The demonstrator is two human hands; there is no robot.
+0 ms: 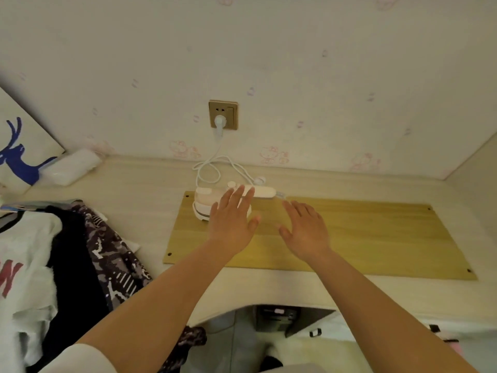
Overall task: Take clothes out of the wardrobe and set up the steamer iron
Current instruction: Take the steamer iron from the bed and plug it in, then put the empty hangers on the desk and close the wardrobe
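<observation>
A small white and pink steamer iron [205, 201] stands on the far left corner of a yellow wooden board [376, 238] on the desk. Its white cord [212, 168] loops up to a plug [220, 122] seated in the gold wall socket [231, 114]. My left hand [231, 224] hovers flat over the iron with fingers spread, covering part of it and holding nothing. My right hand [305, 230] is open above the board, just right of the iron. A pile of clothes [67, 259], white, black and camouflage-patterned, lies on the desk at the left.
A white folded bundle [71, 166] and a panel with a blue deer [18, 154] lean at the back left against the wall. The desk's curved front edge [269, 300] is near me, with dark objects on the floor below it.
</observation>
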